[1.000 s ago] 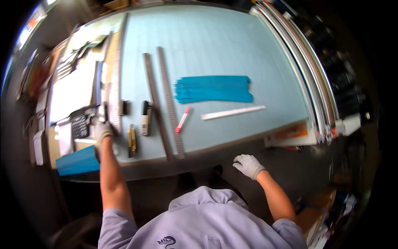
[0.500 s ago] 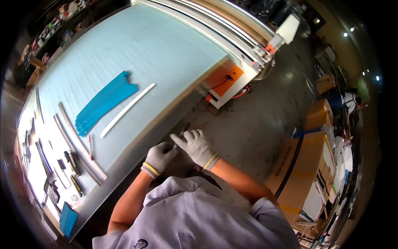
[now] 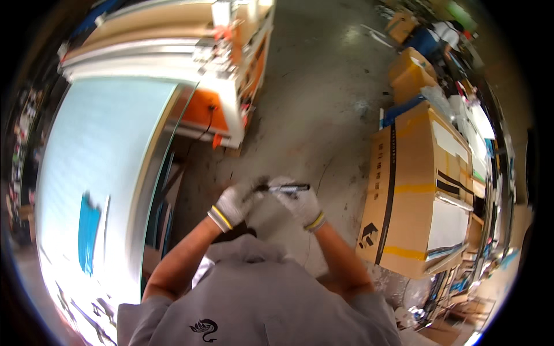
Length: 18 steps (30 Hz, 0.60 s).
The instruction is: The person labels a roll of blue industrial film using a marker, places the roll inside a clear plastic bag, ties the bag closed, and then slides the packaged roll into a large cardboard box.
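My right hand (image 3: 299, 205), in a pale knit glove with a yellow-edged cuff, is closed round a slim black-and-white marker pen (image 3: 295, 188). The pen lies roughly level across the fingers, in front of my chest and above the floor. My left hand (image 3: 232, 203), gloved the same way, is close to the pen's dark left end. Blur smears the left fingers, so their grip on that end is unclear.
On my left, a glass-topped table (image 3: 115, 132) bears a blue strip bundle (image 3: 88, 236) and a thin white strip (image 3: 105, 230). An orange-and-white machine (image 3: 214, 109) stands beyond it. To my right is a large cardboard box (image 3: 412, 230); farther off, a person (image 3: 438, 40) bends down.
My view has swung right, from the table toward the floor aisle and boxes. The pen, mostly hidden before, now shows in my right hand.
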{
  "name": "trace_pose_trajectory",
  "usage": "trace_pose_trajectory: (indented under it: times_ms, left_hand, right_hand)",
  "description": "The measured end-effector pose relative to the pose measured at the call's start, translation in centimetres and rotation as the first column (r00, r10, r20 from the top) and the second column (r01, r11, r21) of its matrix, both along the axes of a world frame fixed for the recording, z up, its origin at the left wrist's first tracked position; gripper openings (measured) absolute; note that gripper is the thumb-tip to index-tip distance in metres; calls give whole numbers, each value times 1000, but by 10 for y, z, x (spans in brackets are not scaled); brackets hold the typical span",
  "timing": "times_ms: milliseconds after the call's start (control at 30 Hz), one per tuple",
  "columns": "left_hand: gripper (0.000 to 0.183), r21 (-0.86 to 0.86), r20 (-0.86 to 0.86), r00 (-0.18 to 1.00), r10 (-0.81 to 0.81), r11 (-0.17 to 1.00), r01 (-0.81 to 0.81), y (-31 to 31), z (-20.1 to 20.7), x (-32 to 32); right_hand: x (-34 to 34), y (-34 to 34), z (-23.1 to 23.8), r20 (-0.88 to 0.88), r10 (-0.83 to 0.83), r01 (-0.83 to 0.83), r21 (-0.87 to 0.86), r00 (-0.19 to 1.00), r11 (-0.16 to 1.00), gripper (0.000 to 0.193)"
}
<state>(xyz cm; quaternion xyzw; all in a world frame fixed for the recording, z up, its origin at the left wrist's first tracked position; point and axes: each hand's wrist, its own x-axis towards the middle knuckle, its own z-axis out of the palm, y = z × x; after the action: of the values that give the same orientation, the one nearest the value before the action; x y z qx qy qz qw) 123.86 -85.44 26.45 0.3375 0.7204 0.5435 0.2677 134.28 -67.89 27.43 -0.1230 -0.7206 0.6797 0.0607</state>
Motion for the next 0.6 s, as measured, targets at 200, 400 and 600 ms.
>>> trace_pose_trajectory:
  times_ms: [200, 400, 600]
  left_hand:
    - [24, -165, -230, 949, -214, 970, 179, 162, -18, -82]
    - [27, -55, -350, 812, -467, 876, 480, 348, -44, -181]
    - [30, -20, -134, 754, -643, 762, 647, 546, -13, -244]
  right_hand:
    - [-70, 136, -22, 102, -98, 105, -61, 990, 993, 19]
    - [-140, 301, -2, 201, -227, 261, -167, 953, 951, 19]
    - [-180, 465, 27, 93, -429, 439, -170, 899, 882, 15]
